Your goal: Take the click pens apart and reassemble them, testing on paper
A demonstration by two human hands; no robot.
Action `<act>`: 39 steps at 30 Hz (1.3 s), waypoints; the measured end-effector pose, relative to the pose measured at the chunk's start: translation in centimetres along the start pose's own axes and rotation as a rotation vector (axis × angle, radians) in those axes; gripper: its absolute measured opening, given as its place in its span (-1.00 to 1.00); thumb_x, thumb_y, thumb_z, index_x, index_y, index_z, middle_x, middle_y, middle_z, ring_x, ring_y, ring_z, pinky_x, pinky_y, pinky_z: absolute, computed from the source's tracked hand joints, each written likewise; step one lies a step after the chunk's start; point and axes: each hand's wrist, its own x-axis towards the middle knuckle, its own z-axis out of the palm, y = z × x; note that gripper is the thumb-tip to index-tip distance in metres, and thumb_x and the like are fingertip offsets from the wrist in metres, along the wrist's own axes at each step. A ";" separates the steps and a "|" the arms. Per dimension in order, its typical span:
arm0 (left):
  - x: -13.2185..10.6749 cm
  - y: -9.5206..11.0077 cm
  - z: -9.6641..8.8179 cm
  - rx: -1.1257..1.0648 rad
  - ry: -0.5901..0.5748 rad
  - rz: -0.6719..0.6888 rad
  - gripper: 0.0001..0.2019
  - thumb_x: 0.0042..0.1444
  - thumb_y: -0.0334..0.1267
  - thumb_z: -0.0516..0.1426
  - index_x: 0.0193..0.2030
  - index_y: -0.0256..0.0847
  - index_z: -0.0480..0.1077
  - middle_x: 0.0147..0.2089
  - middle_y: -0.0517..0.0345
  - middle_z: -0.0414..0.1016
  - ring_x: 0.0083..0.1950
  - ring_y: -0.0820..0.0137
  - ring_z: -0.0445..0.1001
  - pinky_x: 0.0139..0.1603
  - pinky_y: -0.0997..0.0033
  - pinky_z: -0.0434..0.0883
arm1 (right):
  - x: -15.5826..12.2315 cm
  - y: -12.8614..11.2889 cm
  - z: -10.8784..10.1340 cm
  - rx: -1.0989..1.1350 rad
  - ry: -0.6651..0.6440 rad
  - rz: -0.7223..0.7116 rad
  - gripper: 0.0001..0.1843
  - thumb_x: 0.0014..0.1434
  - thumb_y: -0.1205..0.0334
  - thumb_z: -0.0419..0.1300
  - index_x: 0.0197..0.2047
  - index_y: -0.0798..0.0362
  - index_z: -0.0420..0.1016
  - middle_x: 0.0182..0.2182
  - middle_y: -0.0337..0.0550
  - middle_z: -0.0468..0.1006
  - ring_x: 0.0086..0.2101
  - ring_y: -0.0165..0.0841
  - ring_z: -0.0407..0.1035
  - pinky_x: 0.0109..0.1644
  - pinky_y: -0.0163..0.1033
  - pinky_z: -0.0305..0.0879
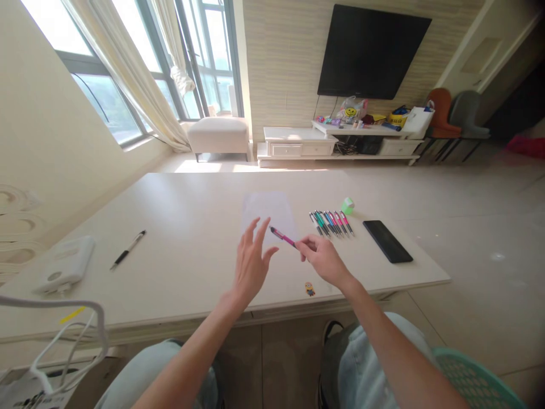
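White, smooth and round-cornered, a plastic box (68, 264) sits on the pale, glossy table (187, 227), near a slim black-and-white pen (129, 250) lying slantwise. My left hand (253, 261), fingers spread, grips nothing near a thin, pale sheet (272, 205). Apart from it, my right hand (321, 255) pinches one end of a slender magenta-and-black pen (283, 236), raised aslant. Farther right lie slim multicoloured pens (332, 223) (all leaning alike), a small pale-green angular block (348, 206) and a flat black slab (387, 241).
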 end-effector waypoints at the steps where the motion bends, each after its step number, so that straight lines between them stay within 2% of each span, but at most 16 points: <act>1: 0.2 0.1 -0.1 0.134 -0.028 0.130 -0.58 0.14 -0.22 0.12 0.15 -0.04 0.22 0.22 -0.04 0.25 0.22 0.18 0.23 0.21 0.04 0.12 | 0.0 0.0 -0.3 0.025 -0.029 0.007 -0.64 0.09 -0.06 0.15 -0.39 0.11 0.47 -0.58 -0.20 0.46 -0.52 -0.41 0.30 -0.43 -0.31 0.18; 3: 0.5 0.1 -0.2 0.304 -0.176 0.288 -0.78 0.21 -0.25 0.04 -0.01 -0.06 0.35 0.03 0.04 0.43 0.12 0.24 0.33 0.23 0.07 0.08 | 0.1 0.2 -0.5 0.122 -0.049 0.014 -0.64 0.03 -0.06 0.21 -0.40 0.11 0.48 -0.58 -0.21 0.45 -0.52 -0.42 0.29 -0.43 -0.32 0.18; 5: 0.7 0.1 0.0 0.378 -0.291 0.306 -0.80 0.27 -0.23 -0.04 -0.13 -0.11 0.39 -0.21 0.13 0.51 -0.11 0.34 0.45 0.08 0.22 0.24 | 0.4 0.4 -0.4 0.249 -0.025 0.047 -0.61 0.00 -0.10 0.22 -0.42 0.12 0.46 -0.58 -0.22 0.43 -0.56 -0.46 0.25 -0.48 -0.34 0.15; 6: 0.7 0.1 0.2 0.402 -0.311 0.288 -0.78 0.28 -0.21 -0.07 -0.16 -0.12 0.39 -0.28 0.15 0.50 -0.21 0.37 0.45 -0.05 0.30 0.30 | 0.5 0.5 -0.3 0.304 -0.014 0.087 -0.58 0.00 -0.14 0.21 -0.44 0.12 0.45 -0.61 -0.23 0.40 -0.59 -0.48 0.21 -0.52 -0.35 0.12; 8: 0.7 0.0 0.4 0.441 -0.302 0.256 -0.75 0.29 -0.18 -0.10 -0.16 -0.13 0.38 -0.31 0.15 0.49 -0.29 0.39 0.44 -0.26 0.41 0.30 | 0.8 0.8 0.1 0.384 -0.010 0.197 -0.50 0.01 -0.21 0.16 -0.52 0.12 0.39 -0.69 -0.27 0.32 -0.67 -0.53 0.12 -0.62 -0.38 0.00; 11: 0.5 -0.1 0.6 0.491 -0.254 0.263 -0.74 0.30 -0.16 -0.11 -0.15 -0.11 0.37 -0.31 0.16 0.48 -0.30 0.40 0.42 -0.33 0.45 0.24 | 1.0 1.2 1.0 0.454 -0.007 0.313 -0.43 0.02 -0.27 0.11 -0.65 0.09 0.25 -0.80 -0.35 0.14 -0.75 -0.57 -0.02 -0.68 -0.40 -0.19; 15: 0.2 -0.3 0.6 0.542 -0.201 0.310 -0.76 0.30 -0.18 -0.11 -0.10 -0.10 0.35 -0.25 0.15 0.50 -0.25 0.40 0.42 -0.29 0.44 0.22 | 1.2 1.4 2.4 0.527 0.092 0.288 -0.42 0.03 -0.23 0.13 -0.69 0.04 0.07 -0.82 -0.43 0.00 -0.76 -0.60 -0.14 -0.69 -0.38 -0.27; 19: -0.1 -0.1 0.5 0.577 -0.203 0.305 -0.76 0.30 -0.18 -0.12 -0.13 -0.11 0.35 -0.27 0.15 0.51 -0.27 0.39 0.42 -0.30 0.42 0.20 | 1.2 1.4 2.9 0.523 0.131 0.228 -0.45 0.04 -0.16 0.14 -0.66 0.01 -0.03 -0.78 -0.44 -0.02 -0.73 -0.59 -0.15 -0.66 -0.37 -0.25; 25: -0.4 0.4 0.4 0.426 -0.281 0.169 -0.74 0.28 -0.21 -0.11 -0.28 -0.16 0.36 -0.35 0.13 0.50 -0.34 0.40 0.42 -0.38 0.44 0.17 | 1.0 1.9 3.0 0.413 0.071 0.137 -0.47 0.13 -0.12 0.05 -0.67 0.01 -0.01 -0.77 -0.41 0.01 -0.71 -0.56 -0.12 -0.63 -0.34 -0.20; 29: -0.3 0.0 0.0 0.105 -0.431 -0.029 -0.68 0.24 -0.25 -0.11 -0.45 -0.21 0.35 -0.51 0.19 0.45 -0.50 0.46 0.38 -0.44 0.49 0.20 | 0.5 1.2 2.6 0.277 0.014 0.074 -0.46 0.16 -0.14 0.01 -0.68 0.02 0.03 -0.77 -0.39 0.02 -0.69 -0.54 -0.09 -0.60 -0.33 -0.14; 31: -0.1 -0.2 -0.4 -0.061 -0.530 -0.104 -0.68 0.21 -0.26 -0.12 -0.46 -0.22 0.35 -0.54 0.21 0.44 -0.56 0.49 0.36 -0.49 0.51 0.22 | 0.3 0.6 2.0 0.212 -0.056 0.029 -0.46 0.16 -0.15 0.00 -0.68 0.03 0.06 -0.75 -0.37 0.05 -0.68 -0.53 -0.07 -0.58 -0.32 -0.09; 32: -0.1 -0.3 -0.6 -0.101 -0.544 -0.110 -0.70 0.20 -0.26 -0.11 -0.44 -0.23 0.36 -0.53 0.21 0.45 -0.56 0.49 0.37 -0.49 0.51 0.23 | 0.2 0.4 1.7 0.186 -0.099 0.009 -0.46 0.16 -0.15 0.00 -0.67 0.04 0.10 -0.73 -0.36 0.08 -0.66 -0.52 -0.04 -0.57 -0.32 -0.07; 34: -0.1 -0.4 -1.0 -0.062 -0.485 -0.065 -0.73 0.19 -0.28 -0.08 -0.41 -0.22 0.39 -0.49 0.19 0.48 -0.49 0.46 0.41 -0.44 0.50 0.26 | 0.0 0.0 1.0 0.145 -0.155 -0.008 -0.48 0.16 -0.16 0.00 -0.63 0.06 0.21 -0.71 -0.33 0.16 -0.64 -0.51 0.02 -0.55 -0.33 -0.01; 37: -0.3 -0.5 -1.4 0.135 -0.346 0.022 -0.76 0.19 -0.31 -0.05 -0.35 -0.17 0.43 -0.39 0.15 0.53 -0.34 0.39 0.46 -0.32 0.45 0.28 | 0.2 0.1 0.6 0.102 -0.153 0.004 -0.50 0.16 -0.17 0.00 -0.52 0.09 0.37 -0.68 -0.28 0.28 -0.63 -0.48 0.13 -0.53 -0.33 0.07; 39: -0.5 -0.7 -1.6 0.232 -0.325 0.041 -0.76 0.20 -0.32 -0.05 -0.31 -0.15 0.45 -0.32 0.13 0.55 -0.29 0.37 0.47 -0.30 0.44 0.28 | 0.3 0.4 0.7 0.081 -0.137 -0.013 -0.56 0.10 -0.15 0.10 -0.41 0.10 0.44 -0.60 -0.23 0.39 -0.60 -0.45 0.21 -0.50 -0.32 0.15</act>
